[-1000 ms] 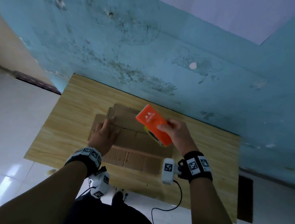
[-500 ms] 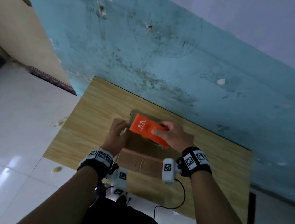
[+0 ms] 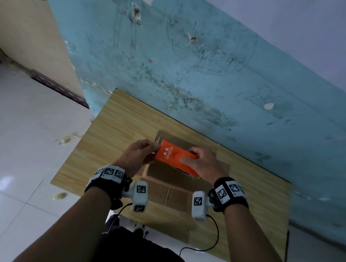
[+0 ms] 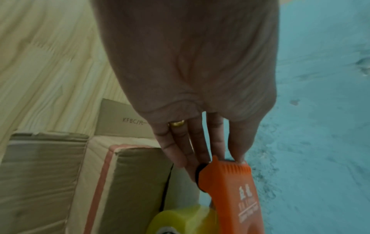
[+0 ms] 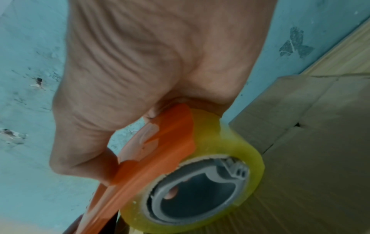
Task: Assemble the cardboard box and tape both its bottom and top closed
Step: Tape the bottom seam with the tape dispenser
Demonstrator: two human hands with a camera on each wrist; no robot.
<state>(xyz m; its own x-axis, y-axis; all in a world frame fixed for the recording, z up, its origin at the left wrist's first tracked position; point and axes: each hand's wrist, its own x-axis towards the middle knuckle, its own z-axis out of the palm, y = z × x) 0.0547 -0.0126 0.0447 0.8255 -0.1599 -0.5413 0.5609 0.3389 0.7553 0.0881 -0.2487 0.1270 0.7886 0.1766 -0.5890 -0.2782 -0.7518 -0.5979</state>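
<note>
A brown cardboard box (image 3: 174, 180) stands on the wooden table (image 3: 112, 136), its flaps folded over the top. Above it my right hand (image 3: 198, 163) grips an orange tape dispenser (image 3: 174, 156) from the top, thumb on its side. The yellowish tape roll (image 5: 222, 142) sits in the dispenser (image 5: 160, 142), just over the box (image 5: 310, 126). My left hand (image 3: 143, 151) pinches the dispenser's toothed front end (image 4: 230, 171) between thumb and fingers (image 4: 188, 147). The tape's loose end is not visible. A flap edge of the box (image 4: 136, 174) lies below the left hand.
The table stands against a worn blue wall (image 3: 196, 79). White tiled floor (image 3: 15, 133) lies to the left and in front. A black cable (image 3: 211, 240) hangs from the right wrist camera over the table's near edge. Bare tabletop shows left and right of the box.
My left hand has left the box and gone up to the dispenser's front end. The right hand has brought the dispenser lower and flatter over the box.
</note>
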